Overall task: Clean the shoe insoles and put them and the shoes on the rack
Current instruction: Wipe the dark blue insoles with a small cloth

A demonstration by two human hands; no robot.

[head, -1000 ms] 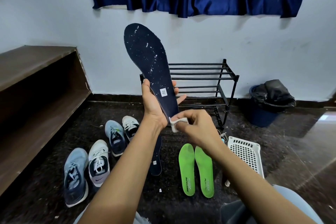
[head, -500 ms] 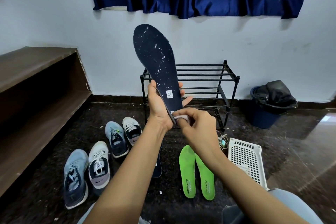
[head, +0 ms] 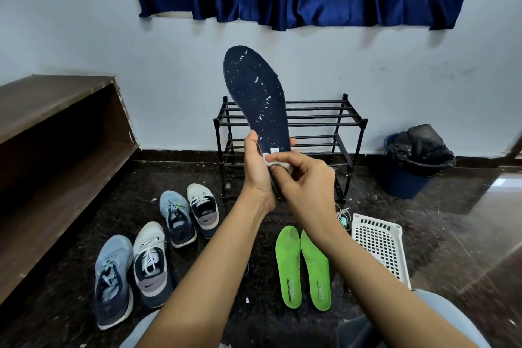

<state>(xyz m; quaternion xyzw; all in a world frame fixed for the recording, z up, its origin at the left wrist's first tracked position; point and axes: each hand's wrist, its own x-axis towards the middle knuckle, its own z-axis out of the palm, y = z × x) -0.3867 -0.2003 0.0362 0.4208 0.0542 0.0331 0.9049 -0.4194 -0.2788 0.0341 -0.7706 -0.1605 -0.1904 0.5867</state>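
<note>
Blue bin [head: 406, 183] is holding a black bag [head: 421, 144]. Your L hand [head: 257, 172] is gripping the navy insole [head: 255, 99] by its heel, in front of the rack [head: 324, 121]. R hand [head: 308, 181] is pinching a white wipe [head: 279, 164] on it, nearer the label [head: 274, 150] vs 0.5 s ago.

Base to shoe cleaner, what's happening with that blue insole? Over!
Left hand grips navy insole upright by its heel. Right hand pinches white wipe at heel end. Insole speckled white. Rack behind, no shoes on it.

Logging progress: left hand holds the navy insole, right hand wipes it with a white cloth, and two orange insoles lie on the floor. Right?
Not quite: the head view shows the floor insoles are green, not orange. The rest holds.
</note>
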